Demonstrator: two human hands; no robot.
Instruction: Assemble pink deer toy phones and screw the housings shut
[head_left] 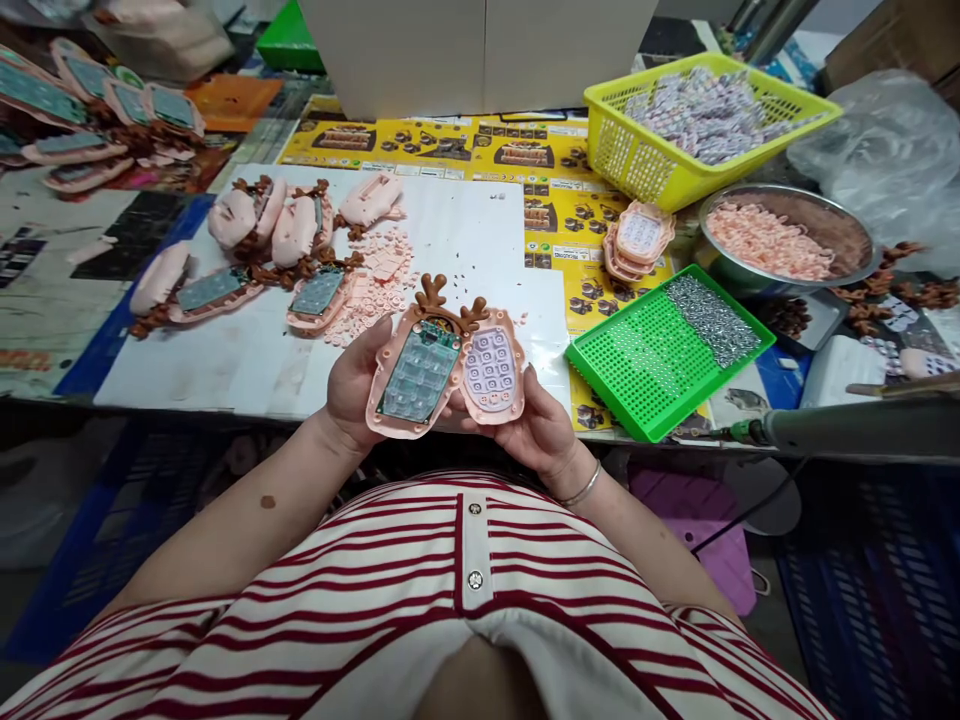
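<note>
My left hand (358,385) is closed on a pink shell (417,375) with brown antlers and a green circuit board under a clear keypad. My right hand (538,425) grips a smaller pink cover (493,370) with a pale lilac keypad in it. Both parts are held side by side over the table's front edge, their inner edges close together, the cover overlapping the shell's right side near the antler. Fingers of both hands are partly hidden beneath the parts.
Several pink shells (296,232) and small pink pieces (379,275) lie on white board at left. On the right are stacked covers (637,240), a green tray (626,365) with screws, a metal bowl (787,240), a yellow basket (645,165) and a tool (825,430).
</note>
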